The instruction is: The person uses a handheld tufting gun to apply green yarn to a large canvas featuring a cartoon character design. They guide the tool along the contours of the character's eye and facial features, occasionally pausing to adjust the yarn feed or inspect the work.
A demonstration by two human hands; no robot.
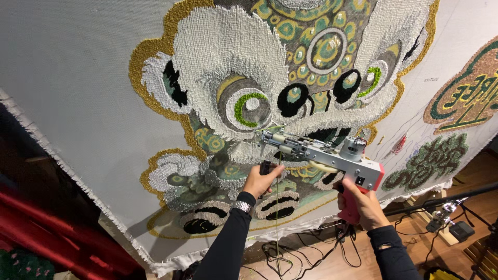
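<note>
I see a big grey cloth [78, 78] stretched upright in front of me, most of it covered by a tufted lion-head picture [270, 88] in white, gold, green and black yarn. To the right, on the same cloth, sit two smaller tufted patches [464, 96], one gold-edged and one dark green. Behind the cloth on the left hangs something red [46, 228]. Below, black cables [306, 254] lie tangled on the wooden floor [342, 264], and a stand with a lamp [443, 212] pokes in from the right.

The cloth's frayed lower edge [83, 192] runs slanting down from the left, then along the bottom just under my wrists. The plain grey area on the left is bare; the floor beyond the cables is open.

The tufting gun [321, 153] is level with the lion's mouth, its needle end touching the pile just below the left eye. My left hand [259, 181] is wrapped around the black front grip under the gun's nose, a watch [242, 206] on the wrist. My right hand [363, 205] is clenched on the red rear handle. A thin yarn strand [277, 218] drops from the gun between my arms.
</note>
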